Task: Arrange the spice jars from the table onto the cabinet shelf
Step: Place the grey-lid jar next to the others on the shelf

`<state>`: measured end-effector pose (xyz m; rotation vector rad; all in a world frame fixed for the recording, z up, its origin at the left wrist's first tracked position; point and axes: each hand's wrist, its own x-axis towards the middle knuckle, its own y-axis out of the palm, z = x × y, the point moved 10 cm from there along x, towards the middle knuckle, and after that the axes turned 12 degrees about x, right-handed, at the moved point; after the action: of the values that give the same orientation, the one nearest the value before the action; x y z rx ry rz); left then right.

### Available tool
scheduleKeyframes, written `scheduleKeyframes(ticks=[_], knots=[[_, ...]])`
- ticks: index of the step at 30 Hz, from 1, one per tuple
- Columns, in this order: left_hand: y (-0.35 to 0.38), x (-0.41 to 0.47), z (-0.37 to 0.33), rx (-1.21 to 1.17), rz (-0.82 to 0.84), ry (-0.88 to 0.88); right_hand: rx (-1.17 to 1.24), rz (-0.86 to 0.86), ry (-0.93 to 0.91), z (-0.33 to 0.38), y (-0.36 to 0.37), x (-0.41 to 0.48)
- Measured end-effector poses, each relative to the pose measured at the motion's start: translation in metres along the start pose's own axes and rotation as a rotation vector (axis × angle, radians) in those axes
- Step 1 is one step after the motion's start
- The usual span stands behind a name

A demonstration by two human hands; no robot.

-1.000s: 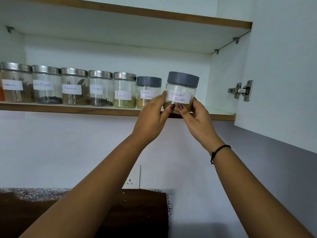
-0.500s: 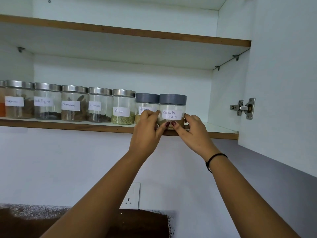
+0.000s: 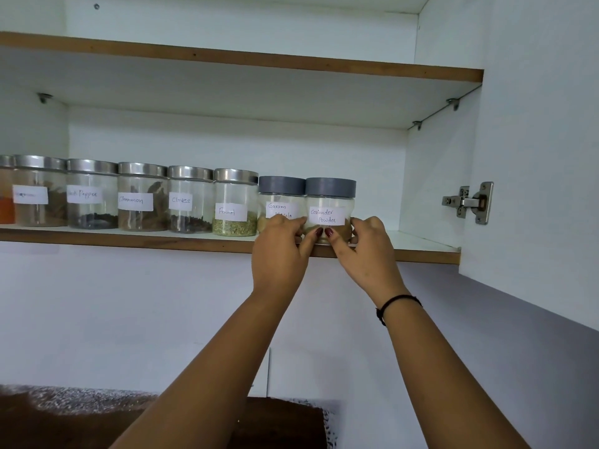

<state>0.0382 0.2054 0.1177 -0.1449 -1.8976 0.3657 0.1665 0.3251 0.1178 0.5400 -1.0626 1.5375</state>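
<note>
A clear jar with a grey lid, labelled coriander powder (image 3: 330, 202), stands on the cabinet shelf (image 3: 129, 238) at the right end of a row of jars. My left hand (image 3: 280, 251) and my right hand (image 3: 366, 251) clasp its base from either side. Touching it on the left is the grey-lidded garam masala jar (image 3: 281, 196). Further left stand steel-lidded jars: fennel (image 3: 235, 202), cloves (image 3: 190, 199), cinnamon (image 3: 142, 196), pepper (image 3: 92, 194) and more, partly cut off by the frame.
The open cabinet door (image 3: 534, 157) hangs at the right with its hinge (image 3: 470, 202). Bare shelf (image 3: 418, 243) lies right of the coriander jar. An upper shelf (image 3: 259, 59) sits above. A dark counter (image 3: 97, 416) lies below.
The coriander jar went from held in the air before the shelf edge to standing on the shelf against the garam masala jar. Both hands still hold it.
</note>
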Motion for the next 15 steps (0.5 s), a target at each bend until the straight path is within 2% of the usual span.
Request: scheduleKeyframes(ticks=[7, 15], knots=[[0.007, 0.005, 0.0, 0.055, 0.041, -0.048, -0.058, -0.036, 0.014, 0.001, 0.002, 0.001], [0.013, 0.008, -0.007, 0.245, 0.089, -0.013, -0.133, -0.099, 0.047, 0.006, 0.0, 0.0]])
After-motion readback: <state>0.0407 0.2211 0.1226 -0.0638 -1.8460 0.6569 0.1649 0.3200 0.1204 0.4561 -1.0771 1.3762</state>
